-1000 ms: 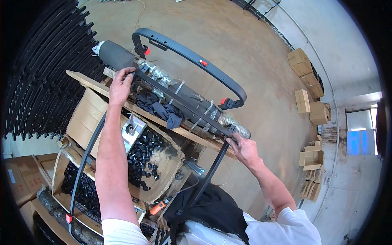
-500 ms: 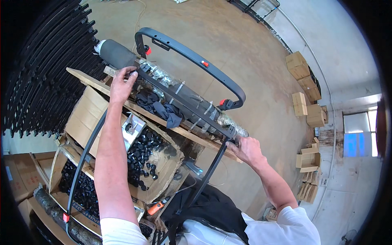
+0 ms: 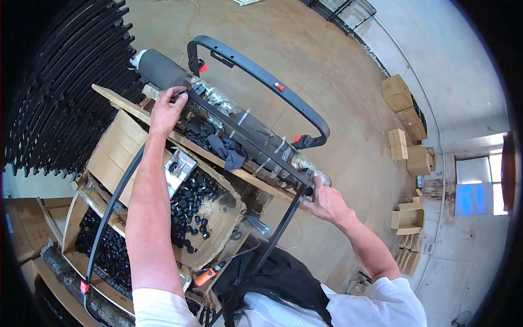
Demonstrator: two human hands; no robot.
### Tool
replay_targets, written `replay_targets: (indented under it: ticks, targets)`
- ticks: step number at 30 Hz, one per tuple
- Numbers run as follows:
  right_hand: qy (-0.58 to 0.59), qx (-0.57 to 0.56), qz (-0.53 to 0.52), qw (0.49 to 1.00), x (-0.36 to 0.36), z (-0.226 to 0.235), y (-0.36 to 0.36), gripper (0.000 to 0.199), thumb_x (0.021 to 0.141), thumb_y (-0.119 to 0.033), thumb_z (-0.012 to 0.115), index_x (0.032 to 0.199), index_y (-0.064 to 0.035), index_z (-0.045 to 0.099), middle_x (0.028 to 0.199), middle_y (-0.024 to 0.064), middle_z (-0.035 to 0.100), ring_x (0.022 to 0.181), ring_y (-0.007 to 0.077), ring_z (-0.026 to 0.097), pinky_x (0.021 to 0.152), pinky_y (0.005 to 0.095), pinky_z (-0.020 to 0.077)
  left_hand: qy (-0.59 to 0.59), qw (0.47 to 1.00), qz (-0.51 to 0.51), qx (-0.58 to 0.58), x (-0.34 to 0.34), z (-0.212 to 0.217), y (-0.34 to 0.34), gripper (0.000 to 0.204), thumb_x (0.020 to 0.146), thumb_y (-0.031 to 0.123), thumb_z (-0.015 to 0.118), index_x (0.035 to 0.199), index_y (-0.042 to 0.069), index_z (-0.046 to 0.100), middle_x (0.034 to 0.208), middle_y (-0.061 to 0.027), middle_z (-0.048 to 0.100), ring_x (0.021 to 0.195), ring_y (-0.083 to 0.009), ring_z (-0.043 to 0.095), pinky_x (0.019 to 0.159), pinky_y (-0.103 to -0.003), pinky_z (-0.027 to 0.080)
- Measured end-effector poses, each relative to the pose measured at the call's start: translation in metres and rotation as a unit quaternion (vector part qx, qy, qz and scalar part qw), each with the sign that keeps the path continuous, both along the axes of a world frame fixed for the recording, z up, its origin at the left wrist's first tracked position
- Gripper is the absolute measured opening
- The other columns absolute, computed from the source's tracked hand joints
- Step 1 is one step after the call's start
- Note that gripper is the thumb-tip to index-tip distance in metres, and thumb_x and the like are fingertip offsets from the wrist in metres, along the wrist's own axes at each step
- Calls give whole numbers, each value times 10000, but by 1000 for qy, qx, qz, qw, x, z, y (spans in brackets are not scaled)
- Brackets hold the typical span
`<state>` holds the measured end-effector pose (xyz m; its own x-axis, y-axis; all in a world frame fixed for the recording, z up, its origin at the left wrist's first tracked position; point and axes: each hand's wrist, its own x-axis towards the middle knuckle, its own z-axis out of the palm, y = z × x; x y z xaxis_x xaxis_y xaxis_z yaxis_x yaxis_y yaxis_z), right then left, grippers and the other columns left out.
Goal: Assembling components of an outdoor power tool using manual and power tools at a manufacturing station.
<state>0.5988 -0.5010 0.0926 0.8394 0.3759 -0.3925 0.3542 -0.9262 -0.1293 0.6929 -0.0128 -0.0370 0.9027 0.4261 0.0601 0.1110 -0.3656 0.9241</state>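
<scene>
1. Over the long wrapped roll (image 3: 261,129), head view: dark metal frame (image 3: 248,135) lies with its crossbar along the roll, between both hands; whether they touch, cannot tell
2. Head view, hands: right hand (image 3: 327,203) grasps the frame's near right corner; left hand (image 3: 166,113) has fingers bent at the crossbar's far left end, cannot tell if closed on it
3. Head view, risks: a round support could let the frame roll or tip if either hand slackens; a push off line at the right corner could twist it; cloth (image 3: 229,151) close under the crossbar could snag; a dropped frame could knock the small black caps (image 3: 190,207)
4. Head view, direction: crossbar's long axis runs upper left to lower right, near parallel to the roll; curved bar (image 3: 254,67) bows away from the person, right leg (image 3: 277,235) slants back toward the body
</scene>
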Motion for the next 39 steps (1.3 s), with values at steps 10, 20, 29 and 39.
replay_targets:
  ticks: [10, 20, 29, 39]
  targets:
    - [3, -168, 26, 985, 11, 3, 0, 581, 929, -423, 731, 1236, 29, 532, 833, 233, 727, 813, 421, 742, 713, 542, 591, -48, 998, -3, -29, -4, 1, 2, 283, 1004, 215, 689, 1279, 167, 739, 1232, -107, 696, 1114, -247, 687, 1025, -356, 523]
    - [-102, -76, 116, 985, 0, 11, -3, 355, 867, -370, 774, 1033, -58, 743, 890, 184, 757, 870, 362, 758, 732, 493, 605, -91, 995, -24, 28, -2, 6, 1, 283, 1010, 166, 665, 1284, 136, 729, 1242, -118, 700, 1152, -264, 683, 1020, -361, 522]
    - [83, -333, 160, 926, 16, 8, 3, 285, 887, -200, 671, 1123, -41, 669, 940, 163, 750, 845, 364, 757, 680, 500, 588, -22, 998, 10, 59, -5, 13, -3, 275, 998, 209, 697, 1266, 166, 742, 1188, -109, 672, 1046, -261, 683, 980, -366, 538]
    - [18, -219, 146, 965, 9, 9, 10, 333, 876, -189, 660, 1151, -2, 665, 934, 198, 736, 792, 365, 755, 657, 498, 596, -55, 998, -31, -30, -4, 2, 7, 354, 1069, 128, 568, 1413, 92, 646, 1348, -65, 717, 1270, -189, 644, 1124, -332, 460]
